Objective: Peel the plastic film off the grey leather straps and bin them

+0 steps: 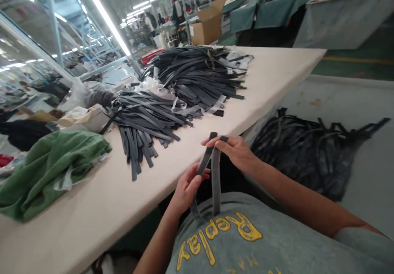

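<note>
A dark grey fabric strap (216, 179) hangs in a loop in front of my shirt, with its two ends up near the table edge. My right hand (232, 146) pinches the strap near its ends, thumb and fingers closed on it. Lower and to the left, my left hand (187, 185) is closed round one length of the same strap. Beyond my hands, a pile of similar grey straps (147, 118) lies on the table, and a larger heap of straps (197, 74) sits behind it.
The pale table (246, 89) runs diagonally before me. A green cloth (52, 171) lies at its left. Low on the right is a bag of dark straps (301, 155). A cardboard box (209, 23) stands behind the table, with people (177, 13) farther off.
</note>
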Demonstrator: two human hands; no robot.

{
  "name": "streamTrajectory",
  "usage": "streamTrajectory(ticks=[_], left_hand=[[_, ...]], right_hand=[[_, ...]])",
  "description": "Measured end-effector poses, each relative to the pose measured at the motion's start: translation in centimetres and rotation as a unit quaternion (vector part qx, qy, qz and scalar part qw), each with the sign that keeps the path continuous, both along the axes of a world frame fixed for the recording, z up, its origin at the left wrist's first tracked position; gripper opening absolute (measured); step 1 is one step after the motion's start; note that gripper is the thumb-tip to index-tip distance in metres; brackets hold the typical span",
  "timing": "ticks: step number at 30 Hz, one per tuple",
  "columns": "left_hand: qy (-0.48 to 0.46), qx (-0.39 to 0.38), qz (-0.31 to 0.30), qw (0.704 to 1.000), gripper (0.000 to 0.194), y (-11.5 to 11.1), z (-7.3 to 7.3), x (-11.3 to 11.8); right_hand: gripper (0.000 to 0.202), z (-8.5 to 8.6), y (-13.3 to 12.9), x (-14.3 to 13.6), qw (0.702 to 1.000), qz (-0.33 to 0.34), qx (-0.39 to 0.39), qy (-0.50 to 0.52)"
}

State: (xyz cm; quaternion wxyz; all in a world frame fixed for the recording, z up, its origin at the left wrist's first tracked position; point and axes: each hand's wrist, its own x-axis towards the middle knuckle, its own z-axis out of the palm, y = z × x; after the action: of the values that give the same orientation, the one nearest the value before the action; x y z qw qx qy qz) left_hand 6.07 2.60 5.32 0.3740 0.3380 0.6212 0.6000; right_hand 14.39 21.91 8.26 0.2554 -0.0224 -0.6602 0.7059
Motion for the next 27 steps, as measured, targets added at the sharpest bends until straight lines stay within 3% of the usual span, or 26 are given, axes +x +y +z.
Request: streamTrajectory(ticks=[4, 7, 14, 18, 22, 25, 27], left_hand=[[0.054, 0.014, -0.002, 0.998, 0.048, 2.9, 0.8, 1.1], [0.086, -0.028, 0.005, 0.996, 0.037, 4.6, 0.0, 2.7], [0.146, -0.056, -0.189, 0.969, 0.032, 7.0, -3.4, 6.3], [0.123, -0.085, -0.217, 0.965, 0.036, 8.0, -5.1, 6.6], [0.101, -0.129, -0.139, 0.977, 0.046, 7.2, -7.5, 5.0], [0.078, -0.161, -0.101, 0.979, 0.045, 5.5, -8.6, 4.0], [0.052, -0.166, -0.091, 0.981, 0.044, 4.3, -8.7, 3.7]], right_hand=[[0.037, 0.6, -1.3, 2.0, 0.998, -0.038, 0.035, -0.027], [0.045, 0.6, -0.9, 3.5, 0.993, -0.064, 0.092, -0.02], [0.037, -0.2, 2.8, 8.9, 0.975, -0.199, 0.098, 0.005], [0.033, -1.4, 6.2, 12.6, 0.952, -0.286, 0.1, -0.047], [0.031, -0.7, 12.1, 17.1, 0.866, -0.461, 0.177, -0.072], [0.039, 1.0, 16.5, 21.1, 0.768, -0.569, 0.267, -0.126], [0.041, 1.1, 19.1, 23.7, 0.693, -0.604, 0.334, -0.209]])
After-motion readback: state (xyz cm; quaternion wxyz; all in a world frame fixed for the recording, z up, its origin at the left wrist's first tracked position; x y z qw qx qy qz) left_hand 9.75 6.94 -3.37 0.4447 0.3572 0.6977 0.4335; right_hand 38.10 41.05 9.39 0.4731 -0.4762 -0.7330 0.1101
